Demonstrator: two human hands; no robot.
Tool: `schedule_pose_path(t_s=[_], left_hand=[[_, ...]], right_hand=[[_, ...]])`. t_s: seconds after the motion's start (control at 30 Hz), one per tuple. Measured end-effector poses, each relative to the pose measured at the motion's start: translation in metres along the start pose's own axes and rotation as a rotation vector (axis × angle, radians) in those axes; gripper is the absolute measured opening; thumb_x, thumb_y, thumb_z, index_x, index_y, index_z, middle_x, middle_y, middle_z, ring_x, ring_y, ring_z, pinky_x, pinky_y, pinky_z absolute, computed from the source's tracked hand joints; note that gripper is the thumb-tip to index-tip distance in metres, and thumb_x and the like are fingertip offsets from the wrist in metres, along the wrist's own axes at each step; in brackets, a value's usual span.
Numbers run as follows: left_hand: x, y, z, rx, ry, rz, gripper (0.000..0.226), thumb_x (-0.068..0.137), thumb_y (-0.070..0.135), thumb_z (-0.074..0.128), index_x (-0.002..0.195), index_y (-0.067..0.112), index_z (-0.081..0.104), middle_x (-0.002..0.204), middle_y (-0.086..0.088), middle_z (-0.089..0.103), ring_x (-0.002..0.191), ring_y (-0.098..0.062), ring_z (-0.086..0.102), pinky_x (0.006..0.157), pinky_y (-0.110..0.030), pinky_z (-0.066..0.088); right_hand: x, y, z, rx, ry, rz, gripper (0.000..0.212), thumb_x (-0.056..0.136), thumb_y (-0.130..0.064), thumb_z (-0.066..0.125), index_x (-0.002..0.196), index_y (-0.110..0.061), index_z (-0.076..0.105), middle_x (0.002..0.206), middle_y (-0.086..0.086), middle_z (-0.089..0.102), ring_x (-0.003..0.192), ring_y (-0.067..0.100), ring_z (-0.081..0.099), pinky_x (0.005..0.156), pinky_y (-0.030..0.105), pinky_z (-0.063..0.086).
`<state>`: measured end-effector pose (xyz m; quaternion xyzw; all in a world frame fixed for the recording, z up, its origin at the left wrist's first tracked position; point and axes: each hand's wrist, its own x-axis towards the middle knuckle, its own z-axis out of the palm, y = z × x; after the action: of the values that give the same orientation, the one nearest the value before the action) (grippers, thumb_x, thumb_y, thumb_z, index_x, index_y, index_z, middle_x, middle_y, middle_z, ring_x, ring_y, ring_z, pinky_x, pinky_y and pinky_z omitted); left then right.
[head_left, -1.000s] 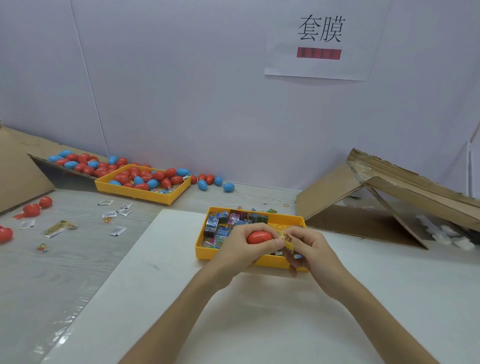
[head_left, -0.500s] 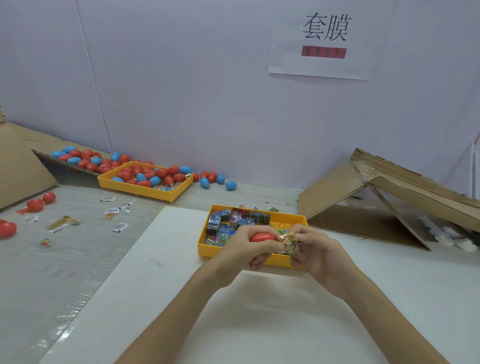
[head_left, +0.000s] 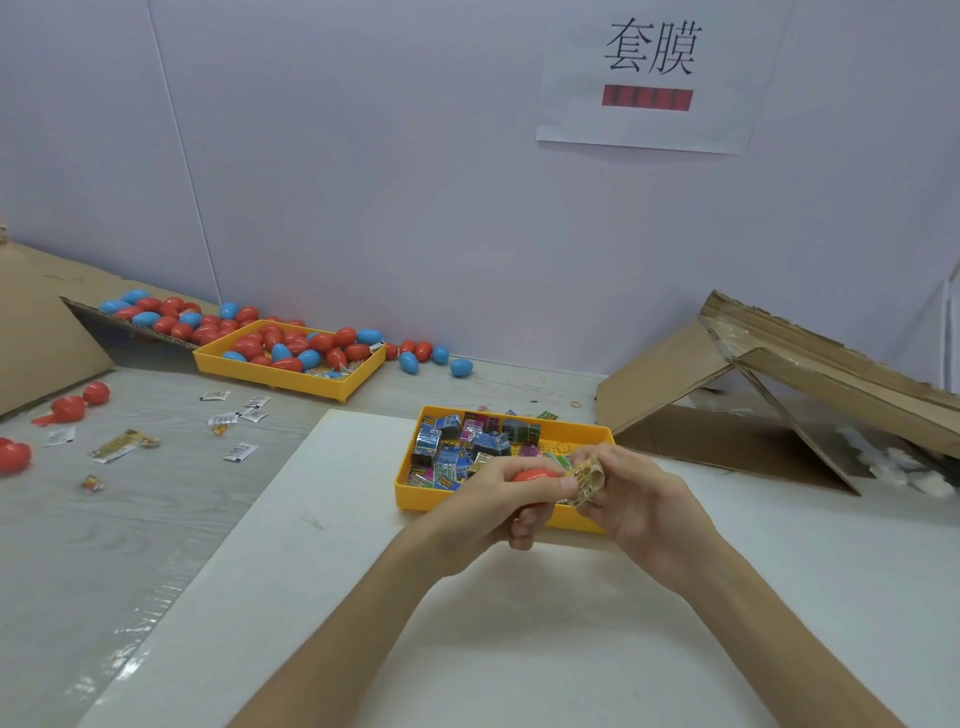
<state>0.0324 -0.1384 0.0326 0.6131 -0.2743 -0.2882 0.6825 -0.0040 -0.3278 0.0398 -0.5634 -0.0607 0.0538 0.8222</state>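
Both forearms are stretched forward over the desk (head_left: 519, 649), and the two hands are brought together just above the near wall of a yellow tray (head_left: 410, 496). The left hand (head_left: 485, 506) is turned with its back to the left, and its fingers (head_left: 522, 527) are curled around a red egg (head_left: 535, 475). Only the top of the egg is seen above the thumb. The right hand (head_left: 647, 512) is held with its back toward the camera. A small printed film sleeve (head_left: 589, 480) is pinched between its thumb and its bent fingers (head_left: 610, 460). The sleeve is held just to the right of the left fingertips, at the end of the egg; whether the egg is touched by it cannot be told. Behind the fingers, the tray is filled with small coloured packets (head_left: 452, 457). Well away to the left of the fingers, a second yellow tray (head_left: 291, 382) with red and blue eggs is placed on the desk.
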Motion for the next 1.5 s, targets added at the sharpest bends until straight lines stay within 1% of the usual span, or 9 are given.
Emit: schedule_pose_path(t_s=[0.23,0.37,0.47,0.67,0.87,1.0,1.17,1.37,1.5], left_hand=[[0.0,0.003,-0.004,-0.037,-0.034,-0.016,0.023,0.1,0.032,0.061,0.078,0.026,0.062,0.065,0.002,0.035,0.057,-0.012,0.032,0.053,-0.021,0.031],[0.0,0.0,-0.005,-0.003,0.051,-0.01,0.024,0.098,0.034,0.065,0.088,0.014,0.057,0.063,0.002,0.034,0.057,-0.012,0.031,0.053,-0.02,0.03],[0.001,-0.001,-0.005,0.035,0.088,-0.03,0.028,0.096,0.034,0.067,0.088,0.009,0.058,0.06,0.002,0.036,0.055,-0.012,0.034,0.053,-0.02,0.033],[0.003,-0.006,-0.005,0.1,0.095,-0.046,0.025,0.095,0.034,0.068,0.088,0.011,0.064,0.061,-0.003,0.036,0.055,-0.014,0.037,0.054,-0.023,0.036],[0.003,-0.005,-0.007,0.127,0.077,-0.061,0.024,0.088,0.041,0.072,0.085,0.017,0.072,0.074,-0.014,0.039,0.057,-0.013,0.04,0.054,-0.022,0.041],[0.003,-0.004,-0.008,0.101,0.07,-0.06,0.023,0.087,0.039,0.073,0.086,0.016,0.071,0.078,-0.016,0.041,0.056,-0.011,0.043,0.055,-0.021,0.043],[0.0,0.001,-0.01,0.017,0.052,-0.019,0.025,0.094,0.037,0.069,0.081,0.017,0.062,0.062,0.0,0.035,0.056,-0.011,0.038,0.055,-0.02,0.04],[0.001,0.006,-0.008,-0.239,0.079,0.073,0.045,0.099,0.053,0.05,0.112,0.013,0.068,0.072,-0.001,0.038,0.059,-0.013,0.033,0.056,-0.024,0.037],[0.001,0.009,-0.014,-0.485,0.027,0.139,0.05,0.101,0.038,0.038,0.136,0.013,0.062,0.085,-0.006,0.053,0.065,-0.015,0.044,0.062,-0.028,0.045]], right_hand=[[0.0,0.001,-0.004,0.118,0.011,0.099,0.022,0.074,-0.021,0.072,0.083,-0.016,0.053,0.083,0.006,0.048,0.073,0.018,0.046,0.067,0.029,0.04],[-0.001,-0.003,-0.001,-0.208,-0.081,0.129,0.02,0.083,-0.039,0.063,0.075,-0.02,0.066,0.072,0.004,0.053,0.059,0.014,0.039,0.058,0.028,0.032],[-0.002,-0.005,0.001,-0.374,-0.133,0.123,0.025,0.089,-0.038,0.061,0.089,-0.017,0.075,0.078,0.011,0.046,0.056,0.014,0.031,0.054,0.025,0.034],[-0.005,-0.009,0.002,-0.544,-0.172,0.122,0.035,0.094,-0.039,0.054,0.092,-0.01,0.073,0.073,0.0,0.068,0.051,0.014,0.039,0.054,0.026,0.04],[-0.004,-0.007,0.004,-0.645,-0.159,0.105,0.047,0.098,-0.049,0.046,0.08,-0.017,0.077,0.06,-0.006,0.06,0.048,0.012,0.041,0.053,0.025,0.036],[-0.004,-0.008,0.001,-0.656,-0.144,0.07,0.043,0.097,-0.049,0.056,0.069,-0.02,0.071,0.055,0.004,0.044,0.049,0.015,0.036,0.058,0.033,0.03],[-0.007,-0.007,0.003,-0.648,-0.162,-0.193,0.014,0.084,-0.023,0.066,0.072,-0.019,0.071,0.067,0.003,0.057,0.059,0.013,0.045,0.057,0.022,0.037],[-0.005,-0.004,0.0,-0.493,-0.084,-0.302,0.013,0.079,-0.026,0.072,0.074,-0.014,0.073,0.066,0.006,0.058,0.059,0.016,0.047,0.061,0.02,0.041],[-0.002,-0.007,-0.006,-0.358,0.009,-0.31,0.012,0.08,-0.015,0.066,0.081,-0.011,0.077,0.065,0.004,0.057,0.058,0.015,0.049,0.057,0.021,0.044]])
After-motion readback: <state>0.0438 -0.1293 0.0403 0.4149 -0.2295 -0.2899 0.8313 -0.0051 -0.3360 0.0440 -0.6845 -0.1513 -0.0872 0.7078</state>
